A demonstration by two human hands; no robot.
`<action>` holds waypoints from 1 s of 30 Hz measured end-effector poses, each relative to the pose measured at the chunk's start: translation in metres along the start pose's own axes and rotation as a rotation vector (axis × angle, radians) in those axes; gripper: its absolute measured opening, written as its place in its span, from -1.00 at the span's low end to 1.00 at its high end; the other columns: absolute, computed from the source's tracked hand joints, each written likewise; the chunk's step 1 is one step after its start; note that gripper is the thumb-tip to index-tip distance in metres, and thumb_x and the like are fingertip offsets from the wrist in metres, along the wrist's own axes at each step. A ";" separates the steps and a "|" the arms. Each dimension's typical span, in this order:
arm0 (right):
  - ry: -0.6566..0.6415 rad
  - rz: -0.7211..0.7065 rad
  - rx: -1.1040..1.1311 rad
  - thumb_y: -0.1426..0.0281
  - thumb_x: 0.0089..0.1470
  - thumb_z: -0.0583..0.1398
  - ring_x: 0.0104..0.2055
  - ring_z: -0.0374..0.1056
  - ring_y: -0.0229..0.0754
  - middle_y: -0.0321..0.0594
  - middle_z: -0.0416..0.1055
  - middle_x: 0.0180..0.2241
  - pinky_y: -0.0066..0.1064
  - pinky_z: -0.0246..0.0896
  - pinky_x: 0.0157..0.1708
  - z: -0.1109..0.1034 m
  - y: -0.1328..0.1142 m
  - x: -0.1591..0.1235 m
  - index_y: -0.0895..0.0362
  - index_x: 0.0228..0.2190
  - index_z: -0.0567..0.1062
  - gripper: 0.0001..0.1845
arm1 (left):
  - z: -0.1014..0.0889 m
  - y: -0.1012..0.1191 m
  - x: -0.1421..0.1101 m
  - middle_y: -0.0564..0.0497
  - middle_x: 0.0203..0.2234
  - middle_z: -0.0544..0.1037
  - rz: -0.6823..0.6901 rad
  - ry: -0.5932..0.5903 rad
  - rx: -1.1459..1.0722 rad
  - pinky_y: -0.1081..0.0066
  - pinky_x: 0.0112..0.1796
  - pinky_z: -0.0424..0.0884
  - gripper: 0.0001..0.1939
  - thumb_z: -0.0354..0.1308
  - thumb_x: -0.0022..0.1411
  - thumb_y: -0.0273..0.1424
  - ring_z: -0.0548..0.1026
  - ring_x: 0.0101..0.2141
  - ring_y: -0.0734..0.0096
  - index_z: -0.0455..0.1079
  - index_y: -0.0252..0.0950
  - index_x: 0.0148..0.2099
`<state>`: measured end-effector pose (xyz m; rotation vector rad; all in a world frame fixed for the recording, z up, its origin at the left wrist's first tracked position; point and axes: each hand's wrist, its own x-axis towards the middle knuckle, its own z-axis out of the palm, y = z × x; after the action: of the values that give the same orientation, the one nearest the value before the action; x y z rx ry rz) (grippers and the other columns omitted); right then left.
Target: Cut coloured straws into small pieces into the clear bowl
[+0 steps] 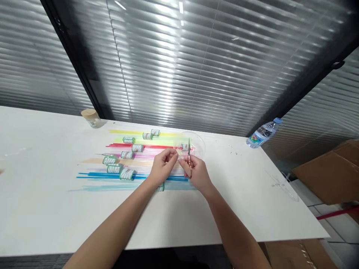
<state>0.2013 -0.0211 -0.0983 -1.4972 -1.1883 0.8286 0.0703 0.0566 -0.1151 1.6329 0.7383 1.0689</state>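
My left hand (pixel 164 166) is closed in a pinch in front of me; a small pale yellowish bit shows at its fingertips, too faint to name. Close beside it, my right hand (pixel 199 172) is wrapped round a pair of scissors (pixel 189 158) with rose-gold handles, the dark blades pointing away from me. The fingertips of both hands nearly meet. Beneath and behind them lie rows of thin coloured strips, among them red strips (pixel 157 147) and blue strips (pixel 98 175). Several small green-and-white printed sleeves (pixel 127 174) sit on the strips. Behind the scissors is a clear round dish (pixel 202 144).
The white table (pixel 241 201) carries a jar with a wooden lid (pixel 91 117) at the back left and a water bottle (pixel 263 133) at the back right. Clear plastic loops (pixel 280 185) lie near the right edge. Cardboard boxes (pixel 331 172) stand beyond it.
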 end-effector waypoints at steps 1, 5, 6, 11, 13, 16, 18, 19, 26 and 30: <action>0.021 -0.038 0.014 0.07 0.12 0.21 -0.61 0.20 -0.28 -0.39 0.22 -0.68 -0.45 0.12 -0.53 0.000 0.002 0.000 0.13 -0.46 0.37 -0.63 | 0.000 0.001 0.000 0.11 -0.57 0.30 0.005 -0.017 -0.007 0.48 -0.49 0.16 -0.75 0.15 0.23 -0.22 0.23 -0.54 0.52 0.34 -0.30 -0.36; 0.041 -0.136 0.030 0.12 0.16 0.18 -0.60 0.24 -0.27 -0.38 0.24 -0.63 -0.45 0.12 -0.54 0.001 0.009 0.002 0.16 -0.31 0.45 -0.67 | -0.002 0.006 -0.002 0.11 -0.58 0.31 0.013 -0.086 -0.039 0.48 -0.50 0.15 -0.74 0.16 0.22 -0.21 0.22 -0.55 0.54 0.34 -0.31 -0.38; 0.038 -0.152 0.025 0.13 0.17 0.17 -0.60 0.23 -0.27 -0.38 0.24 -0.63 -0.45 0.12 -0.55 0.001 0.010 0.002 0.16 -0.29 0.45 -0.67 | -0.002 0.007 -0.002 0.11 -0.58 0.31 0.011 -0.095 -0.045 0.48 -0.50 0.15 -0.73 0.15 0.22 -0.20 0.22 -0.55 0.54 0.34 -0.31 -0.38; 0.064 -0.238 -0.102 0.14 0.20 0.13 -0.59 0.24 -0.25 -0.36 0.26 -0.62 -0.44 0.13 -0.53 0.004 0.013 0.002 0.16 -0.26 0.45 -0.68 | -0.003 0.006 -0.003 0.10 -0.60 0.31 -0.026 -0.115 -0.037 0.47 -0.50 0.14 -0.71 0.15 0.20 -0.17 0.23 -0.56 0.53 0.35 -0.31 -0.39; 0.078 -0.273 -0.169 0.16 0.20 0.11 -0.58 0.25 -0.25 -0.34 0.28 -0.62 -0.43 0.14 -0.51 0.004 0.012 0.002 0.15 -0.28 0.45 -0.69 | -0.003 0.004 -0.002 0.10 -0.60 0.31 -0.041 -0.109 -0.043 0.47 -0.50 0.15 -0.71 0.17 0.19 -0.16 0.22 -0.56 0.53 0.35 -0.31 -0.39; 0.088 -0.306 -0.222 0.18 0.21 0.09 -0.59 0.23 -0.25 -0.33 0.28 -0.62 -0.44 0.11 -0.52 0.004 0.012 0.003 0.15 -0.31 0.43 -0.71 | -0.003 0.001 -0.002 0.10 -0.61 0.31 -0.043 -0.106 -0.042 0.47 -0.50 0.14 -0.70 0.17 0.18 -0.16 0.22 -0.56 0.53 0.35 -0.31 -0.40; 0.092 -0.316 -0.230 0.18 0.21 0.09 -0.61 0.22 -0.25 -0.34 0.28 -0.62 -0.44 0.08 -0.53 0.005 0.012 0.004 0.15 -0.31 0.42 -0.71 | -0.003 0.000 -0.002 0.11 -0.61 0.30 -0.035 -0.107 -0.039 0.47 -0.50 0.14 -0.70 0.17 0.19 -0.17 0.21 -0.56 0.53 0.36 -0.31 -0.40; 0.094 -0.322 -0.234 0.18 0.21 0.09 -0.61 0.21 -0.25 -0.34 0.29 -0.62 -0.44 0.08 -0.53 0.005 0.012 0.004 0.15 -0.32 0.42 -0.72 | -0.003 -0.001 -0.002 0.11 -0.61 0.30 -0.032 -0.109 -0.038 0.47 -0.50 0.13 -0.70 0.17 0.20 -0.17 0.21 -0.56 0.53 0.36 -0.31 -0.40; 0.129 -0.363 -0.287 0.22 0.21 0.09 -0.59 0.22 -0.25 -0.29 0.34 -0.59 -0.45 0.06 -0.50 0.005 0.013 0.006 0.14 -0.36 0.42 -0.74 | -0.006 -0.005 -0.001 0.09 -0.58 0.32 -0.009 -0.111 0.000 0.46 -0.51 0.10 -0.69 0.18 0.22 -0.15 0.20 -0.55 0.54 0.37 -0.32 -0.36; 0.243 -0.343 -0.278 0.21 0.20 0.10 -0.57 0.25 -0.24 -0.26 0.38 -0.56 -0.44 0.07 -0.48 -0.002 0.013 0.009 0.14 -0.34 0.45 -0.73 | -0.007 -0.009 0.001 0.16 -0.61 0.22 0.009 -0.036 0.028 0.48 -0.52 0.11 -0.69 0.17 0.24 -0.15 0.17 -0.57 0.56 0.29 -0.30 -0.34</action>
<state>0.2089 -0.0132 -0.1102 -1.5051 -1.3629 0.2511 0.0650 0.0630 -0.1224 1.6767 0.7256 1.0374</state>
